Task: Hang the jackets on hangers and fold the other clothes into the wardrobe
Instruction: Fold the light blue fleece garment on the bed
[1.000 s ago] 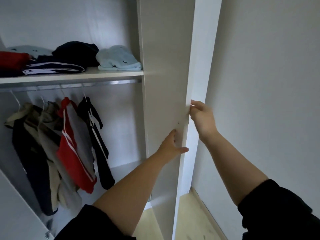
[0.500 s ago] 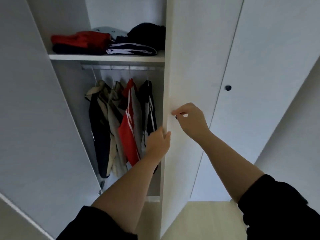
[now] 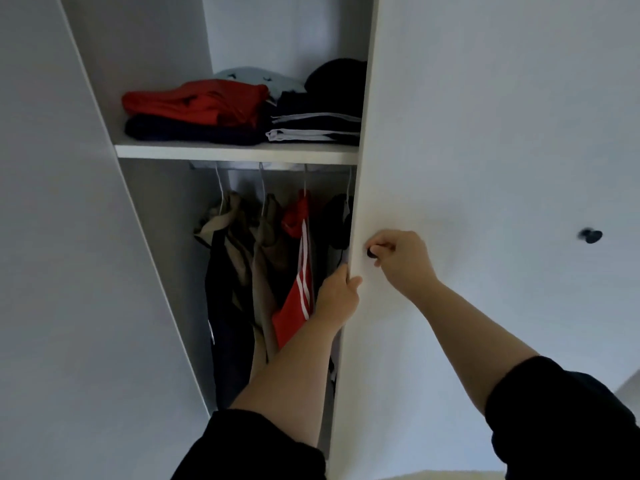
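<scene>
Closing step, likely: right hand (image 3: 401,263) pinches the door knob (image 3: 371,253), left hand (image 3: 336,297) grips the wardrobe door (image 3: 467,133) by its edge. Jackets (image 3: 273,258) hang inside, folded clothes (image 3: 214,112) lie on the shelf (image 3: 235,152). Next: free the left fingers, push shut.

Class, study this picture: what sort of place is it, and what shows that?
Likely a bedroom, at an open white wardrobe: folded red and dark clothes lie on its white shelf, and jackets hang on thin white hangers below.

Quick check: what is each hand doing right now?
Left hand: grips the edge of the wardrobe door.
Right hand: pinches the black knob on that door.
</scene>
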